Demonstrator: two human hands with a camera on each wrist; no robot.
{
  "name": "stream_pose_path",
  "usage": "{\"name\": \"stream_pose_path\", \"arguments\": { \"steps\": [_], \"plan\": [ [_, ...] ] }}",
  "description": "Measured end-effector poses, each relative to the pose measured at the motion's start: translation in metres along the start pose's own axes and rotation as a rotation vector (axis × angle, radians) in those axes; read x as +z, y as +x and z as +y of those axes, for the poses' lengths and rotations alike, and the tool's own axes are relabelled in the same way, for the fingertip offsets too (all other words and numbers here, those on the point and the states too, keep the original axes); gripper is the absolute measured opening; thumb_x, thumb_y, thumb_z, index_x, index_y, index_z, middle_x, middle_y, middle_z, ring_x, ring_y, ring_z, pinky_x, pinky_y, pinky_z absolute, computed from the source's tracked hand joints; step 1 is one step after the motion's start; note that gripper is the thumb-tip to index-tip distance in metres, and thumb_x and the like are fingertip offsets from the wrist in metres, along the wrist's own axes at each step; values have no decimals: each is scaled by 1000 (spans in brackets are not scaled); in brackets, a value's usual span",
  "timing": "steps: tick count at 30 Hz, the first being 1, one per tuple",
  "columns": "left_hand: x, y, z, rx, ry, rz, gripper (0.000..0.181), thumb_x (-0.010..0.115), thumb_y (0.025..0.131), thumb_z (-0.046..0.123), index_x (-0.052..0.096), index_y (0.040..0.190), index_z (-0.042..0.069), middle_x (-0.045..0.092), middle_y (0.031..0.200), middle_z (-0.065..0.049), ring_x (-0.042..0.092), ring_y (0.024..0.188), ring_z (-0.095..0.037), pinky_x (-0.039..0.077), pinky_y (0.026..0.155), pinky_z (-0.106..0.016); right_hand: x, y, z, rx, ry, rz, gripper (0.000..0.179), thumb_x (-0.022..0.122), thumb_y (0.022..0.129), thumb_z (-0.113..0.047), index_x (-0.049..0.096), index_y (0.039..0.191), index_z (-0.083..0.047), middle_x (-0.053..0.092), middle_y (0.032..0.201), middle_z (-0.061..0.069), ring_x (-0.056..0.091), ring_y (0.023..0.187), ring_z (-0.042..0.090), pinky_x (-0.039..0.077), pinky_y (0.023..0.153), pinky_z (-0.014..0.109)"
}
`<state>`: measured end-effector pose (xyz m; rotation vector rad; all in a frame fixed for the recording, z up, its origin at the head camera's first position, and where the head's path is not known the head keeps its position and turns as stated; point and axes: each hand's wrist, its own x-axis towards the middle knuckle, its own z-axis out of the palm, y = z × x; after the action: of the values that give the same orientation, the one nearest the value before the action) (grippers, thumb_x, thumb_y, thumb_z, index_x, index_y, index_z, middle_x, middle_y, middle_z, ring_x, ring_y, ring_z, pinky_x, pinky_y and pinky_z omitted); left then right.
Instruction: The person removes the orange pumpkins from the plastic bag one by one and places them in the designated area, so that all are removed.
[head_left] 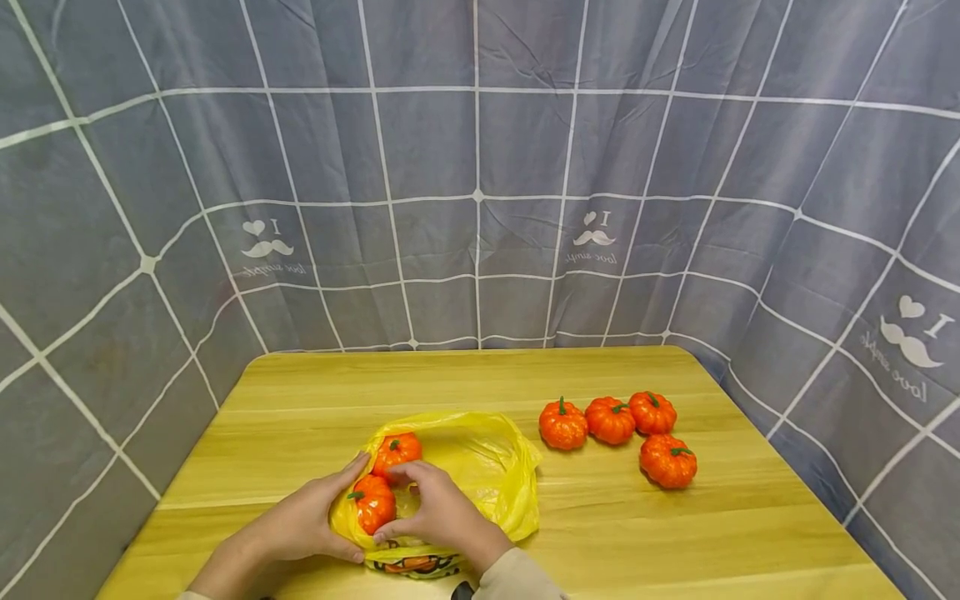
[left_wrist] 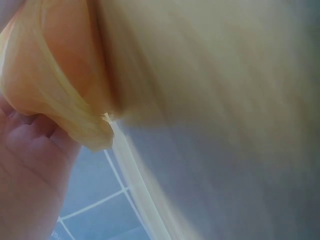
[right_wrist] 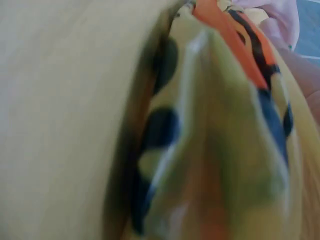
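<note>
A yellow plastic bag [head_left: 498,475] lies on its side with its mouth spread wide. Two small orange pumpkins sit at its left end, a rear pumpkin [head_left: 397,450] and a front pumpkin [head_left: 373,504], both with green stems. My left hand [head_left: 300,517] cups the bag's left side from outside, thumb in front and fingers behind. The left wrist view shows its fingers curled under the bag [left_wrist: 60,75]. My right hand [head_left: 442,512] is at the bag's mouth, thumb and fingers spread in a loose curve beside the pumpkins. The bag's printed side [right_wrist: 215,110] fills much of the right wrist view.
Several more orange pumpkins [head_left: 610,420] stand on the wooden table [head_left: 600,533] to the right of the bag, one [head_left: 667,461] nearer the front. A grey checked curtain [head_left: 420,242] surrounds the table's back and sides.
</note>
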<state>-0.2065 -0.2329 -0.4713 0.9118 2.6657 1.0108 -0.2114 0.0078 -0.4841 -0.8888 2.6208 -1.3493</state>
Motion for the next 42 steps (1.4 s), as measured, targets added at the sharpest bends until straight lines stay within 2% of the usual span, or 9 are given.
{"name": "stream_pose_path", "arguments": {
  "steps": [8,13,17,24,30,32,39,42],
  "plan": [
    [1,1,0,9,-35,-24,128,90,65,52,22,158,-3,32,156,-29,40,137,-41,35,108,-26,5,3,-4,-40,-155,-38,79,87,74,-42,59,140,-8,59,134,-4,53,121,6,45,102,23],
    [1,1,0,7,-29,-22,128,90,65,53,22,158,-3,33,155,-29,41,136,-40,36,108,-27,5,3,-5,-33,-169,-56,76,87,75,-43,61,138,-10,60,133,-6,54,121,6,45,101,23],
    [1,1,1,8,-24,-17,128,90,65,53,22,158,-2,35,155,-28,42,135,-40,36,107,-28,6,3,-4,-33,-124,-50,73,88,76,-39,61,136,-8,60,131,-6,55,117,3,47,97,20],
    [0,1,2,2,-15,-14,127,90,65,53,23,158,-2,32,156,-28,39,138,-42,32,110,-33,4,0,-5,9,59,-44,70,92,74,-28,62,133,-6,58,125,-8,57,108,0,51,86,14],
    [-1,1,2,29,-23,0,127,90,65,52,24,157,-4,32,155,-30,38,137,-46,30,110,-27,-5,-2,-5,29,37,-11,68,92,73,-30,64,131,-10,58,122,-12,56,104,0,52,85,17],
    [-1,1,1,30,-25,0,127,90,65,52,24,157,-4,31,156,-31,37,138,-46,28,110,-24,-9,-4,-4,28,52,1,67,92,73,-30,64,131,-10,58,124,-11,57,105,1,52,86,18],
    [-1,0,0,25,-8,0,128,90,64,53,24,157,-3,29,156,-29,35,140,-45,24,112,-31,-24,-14,-3,33,136,53,65,92,73,-28,64,128,-7,60,123,-7,60,108,9,54,88,22],
    [0,0,0,27,-5,4,127,90,63,53,25,157,-4,28,157,-28,34,140,-44,22,111,-27,-33,-20,-1,32,156,86,64,92,73,-28,64,127,-8,61,123,-6,61,108,12,54,89,25]
  ]
}}
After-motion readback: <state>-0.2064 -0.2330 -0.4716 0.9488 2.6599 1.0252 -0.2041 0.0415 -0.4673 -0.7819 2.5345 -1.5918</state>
